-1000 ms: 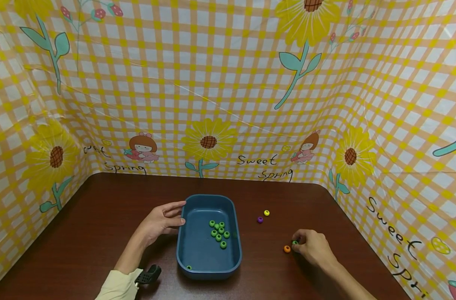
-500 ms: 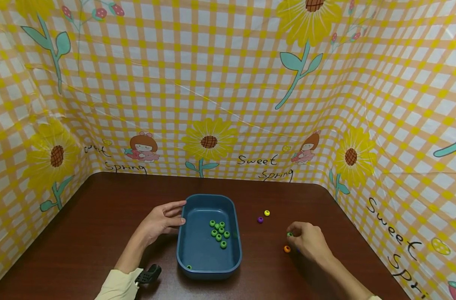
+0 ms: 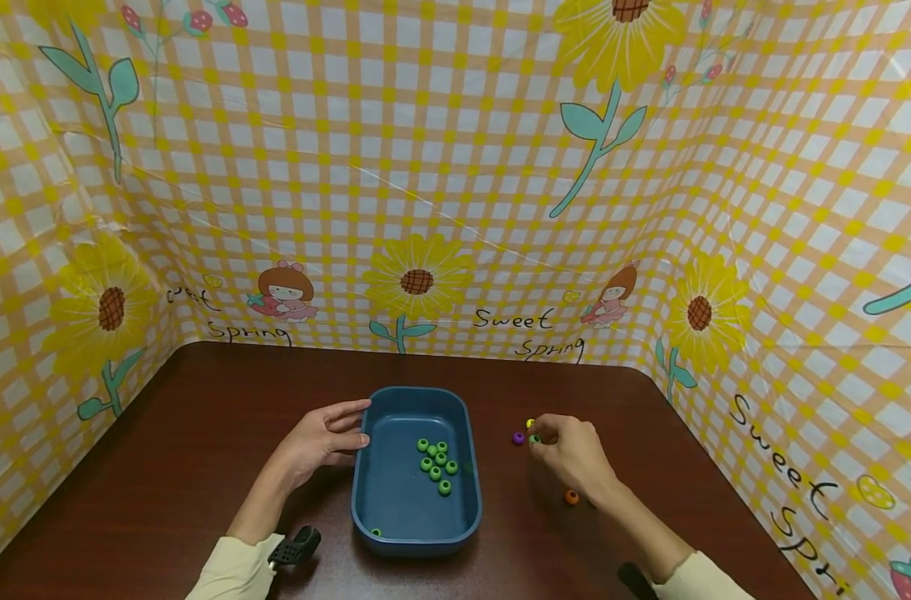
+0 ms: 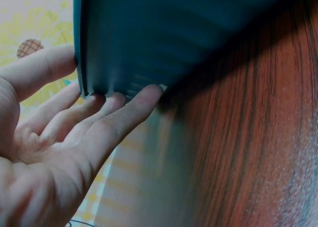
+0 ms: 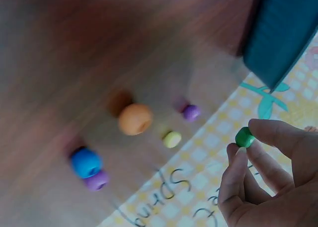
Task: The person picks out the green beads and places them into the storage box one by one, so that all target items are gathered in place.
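A blue rectangular bin [image 3: 399, 512] stands on the table, with several green beads [image 3: 436, 473] grouped toward its right side. One more green bead [image 3: 376, 532] lies in its near left corner. Along the bin's left wall, my left hand [image 3: 322, 442] touches the outside with extended fingers; the left wrist view shows fingertips [image 4: 151, 92] against that wall. Right of the bin, my right hand [image 3: 575, 454] pinches a green bead [image 5: 244, 137] between thumb and fingertips, above the table. Just beyond it are a purple bead [image 3: 518, 438] and a yellow bead [image 3: 531, 424], partly covered.
An orange bead [image 3: 571, 497] lies below the right hand. In the right wrist view a blue bead [image 5: 86, 162] and another purple bead [image 5: 97, 180] lie side by side. A checked cloth [image 3: 455, 200] rises around the back and sides of the brown table [image 3: 252, 379].
My right hand has lifted the green bead from beside the orange one and carried it leftward and away, toward the yellow and purple beads. My left hand and the bin stay in place.
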Demonstrator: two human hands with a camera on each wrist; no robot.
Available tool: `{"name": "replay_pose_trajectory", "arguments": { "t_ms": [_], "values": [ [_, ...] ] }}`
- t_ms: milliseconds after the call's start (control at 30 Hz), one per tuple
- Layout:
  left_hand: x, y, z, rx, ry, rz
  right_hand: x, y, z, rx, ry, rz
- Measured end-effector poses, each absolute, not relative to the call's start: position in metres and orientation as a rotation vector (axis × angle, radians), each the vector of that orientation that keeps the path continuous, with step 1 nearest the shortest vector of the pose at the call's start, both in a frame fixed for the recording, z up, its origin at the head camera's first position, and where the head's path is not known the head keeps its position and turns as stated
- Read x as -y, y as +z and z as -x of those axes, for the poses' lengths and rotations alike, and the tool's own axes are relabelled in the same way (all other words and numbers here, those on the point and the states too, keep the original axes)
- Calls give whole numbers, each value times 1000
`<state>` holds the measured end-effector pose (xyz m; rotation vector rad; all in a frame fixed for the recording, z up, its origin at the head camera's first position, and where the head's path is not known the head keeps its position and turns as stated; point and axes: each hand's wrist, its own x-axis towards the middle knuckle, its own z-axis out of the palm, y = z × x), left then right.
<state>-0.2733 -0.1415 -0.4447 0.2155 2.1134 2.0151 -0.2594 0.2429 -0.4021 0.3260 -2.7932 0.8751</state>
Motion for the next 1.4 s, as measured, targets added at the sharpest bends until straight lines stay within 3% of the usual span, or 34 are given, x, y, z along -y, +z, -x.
{"name": "replay_pose_trajectory", "arguments": {
  "t_ms": [667, 1400],
  "values": [
    [143, -444, 275, -2071, 2032, -222, -173, -394, 273, 2694, 970, -423],
    [142, -446, 274, -2085, 2025, -229, -130, -415, 284, 2610, 986, -521]
  ]
}}
